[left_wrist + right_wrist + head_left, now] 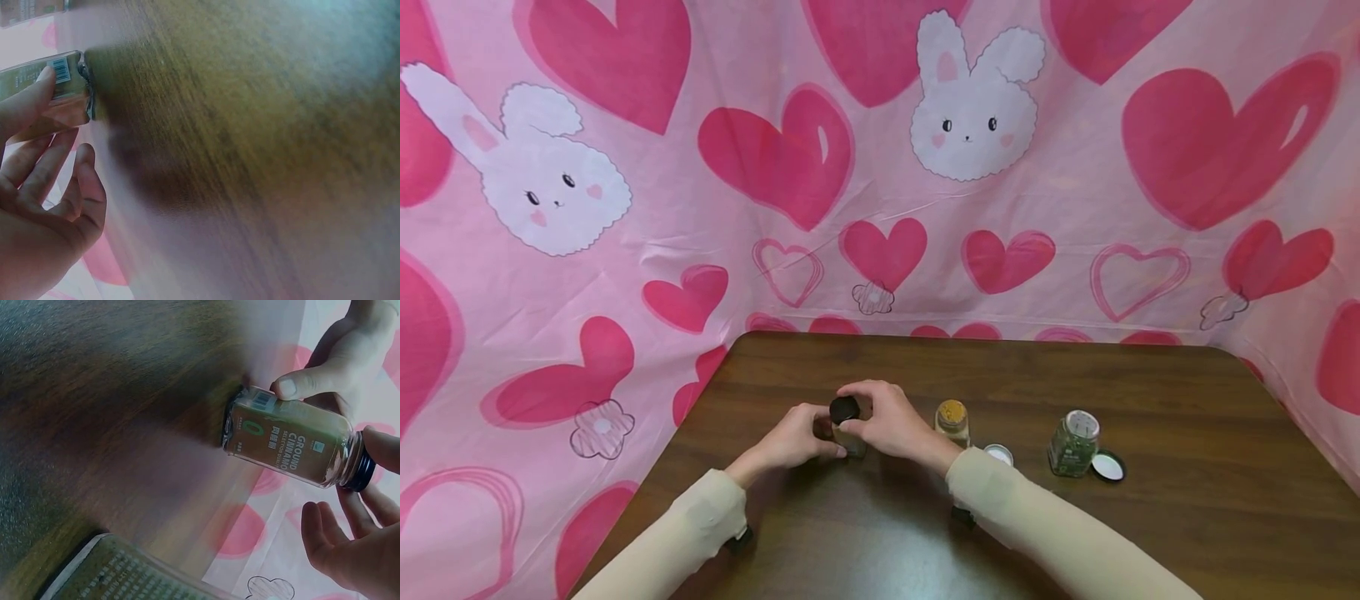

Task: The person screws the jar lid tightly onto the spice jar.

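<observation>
A glass spice jar of ground cinnamon, as its label reads, stands upright on the wooden table between both hands. Its black lid is on its neck. My left hand grips the jar's body low down, the thumb lying along the label side in the left wrist view. From above, my right hand pinches the black lid between thumb and fingers, while its other fingers stay loosely bent beside the jar in the right wrist view.
Right of my hands stands an uncapped jar with yellow-orange spice, a lid lying close by, partly behind my right sleeve. Farther right is a jar of green herbs with a sifter top, its black-rimmed lid beside it. A heart-and-bunny cloth hangs behind the table.
</observation>
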